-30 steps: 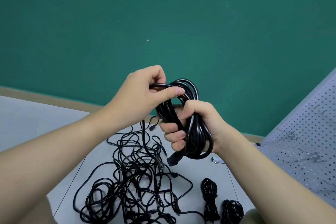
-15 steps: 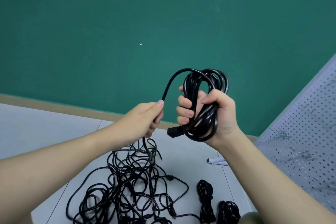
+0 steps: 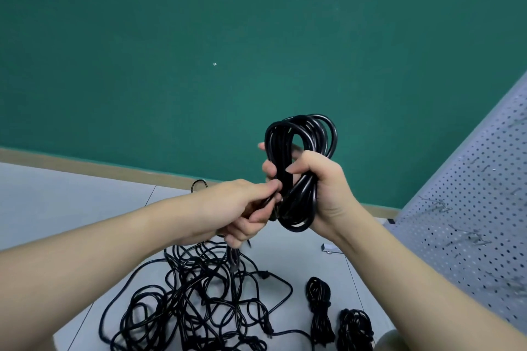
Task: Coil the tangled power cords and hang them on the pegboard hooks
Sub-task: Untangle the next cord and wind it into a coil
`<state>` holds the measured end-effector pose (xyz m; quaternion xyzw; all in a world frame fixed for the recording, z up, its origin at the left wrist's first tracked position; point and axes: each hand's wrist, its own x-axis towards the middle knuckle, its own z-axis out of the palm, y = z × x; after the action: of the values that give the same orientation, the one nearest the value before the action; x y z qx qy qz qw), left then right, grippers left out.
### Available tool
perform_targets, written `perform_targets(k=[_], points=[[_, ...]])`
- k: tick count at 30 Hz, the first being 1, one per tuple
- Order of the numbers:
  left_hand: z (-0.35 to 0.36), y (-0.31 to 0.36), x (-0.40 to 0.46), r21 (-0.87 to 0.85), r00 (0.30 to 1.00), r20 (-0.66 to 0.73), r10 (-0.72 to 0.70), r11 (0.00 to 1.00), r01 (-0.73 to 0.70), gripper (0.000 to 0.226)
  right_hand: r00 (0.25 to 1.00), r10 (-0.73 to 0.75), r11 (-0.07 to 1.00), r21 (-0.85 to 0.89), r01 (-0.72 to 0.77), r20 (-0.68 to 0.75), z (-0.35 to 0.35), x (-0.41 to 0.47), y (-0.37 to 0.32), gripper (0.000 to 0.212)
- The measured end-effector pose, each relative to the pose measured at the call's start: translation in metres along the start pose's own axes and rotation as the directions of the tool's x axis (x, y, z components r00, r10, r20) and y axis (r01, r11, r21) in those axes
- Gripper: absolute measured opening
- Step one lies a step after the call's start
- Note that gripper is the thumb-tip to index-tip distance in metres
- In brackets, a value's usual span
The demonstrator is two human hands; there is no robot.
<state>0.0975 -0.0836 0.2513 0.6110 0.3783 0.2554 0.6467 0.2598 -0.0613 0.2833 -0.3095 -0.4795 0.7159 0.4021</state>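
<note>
A black power cord coil (image 3: 299, 134) stands upright in mid-air, gripped around its middle by my right hand (image 3: 319, 188). My left hand (image 3: 245, 208) sits just left of the coil's lower half and pinches the cord's loose end against it; the plug is hidden behind my fingers. Below on the floor lies a tangled heap of black cords (image 3: 194, 302). A grey pegboard (image 3: 482, 208) with metal hooks (image 3: 436, 204) leans at the right.
Two coiled black cords (image 3: 319, 310) (image 3: 355, 330) lie on the grey floor (image 3: 71, 202) near the bottom right. A green wall (image 3: 199, 65) with a tan baseboard rises behind. A small white bracket (image 3: 330, 248) lies by the pegboard's foot.
My left hand has pulled the loose end down and in from an arc over the coil to the coil's lower half. The coil has risen and shifted right slightly.
</note>
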Motion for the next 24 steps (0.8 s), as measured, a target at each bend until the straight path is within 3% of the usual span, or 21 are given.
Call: perform_targets(k=[5,8,13,18,21,24], points=[[-0.004,-0.003,-0.001,0.301,0.989,-0.147,0.032,0.953,0.013,0.072,0.985,-0.139,0.99,0.014,0.142,-0.102,-0.001,0.002,-0.006,0.052],[-0.011,-0.009,-0.001,0.334,0.983,-0.182,0.016,0.941,0.047,0.062,0.95,-0.2,0.968,0.102,0.229,-0.239,-0.007,0.006,-0.015,0.047],[-0.02,-0.014,-0.004,0.479,0.983,-0.182,0.014,0.875,0.076,0.051,0.913,-0.186,0.918,0.267,0.294,-0.364,-0.018,0.004,-0.03,0.034],[-0.016,-0.003,-0.015,0.616,0.996,-0.083,-0.036,0.784,0.079,0.056,0.833,-0.291,0.833,0.304,0.463,-0.47,-0.047,-0.005,-0.06,0.034],[-0.016,0.001,-0.016,0.731,0.993,-0.098,0.068,0.682,0.025,0.052,0.807,-0.29,0.835,0.276,0.475,-0.514,-0.062,-0.008,-0.061,0.033],[-0.025,0.001,-0.019,0.793,0.958,-0.102,0.269,0.604,-0.085,0.048,0.822,-0.273,0.897,0.176,0.405,-0.5,-0.065,-0.005,-0.05,0.024]])
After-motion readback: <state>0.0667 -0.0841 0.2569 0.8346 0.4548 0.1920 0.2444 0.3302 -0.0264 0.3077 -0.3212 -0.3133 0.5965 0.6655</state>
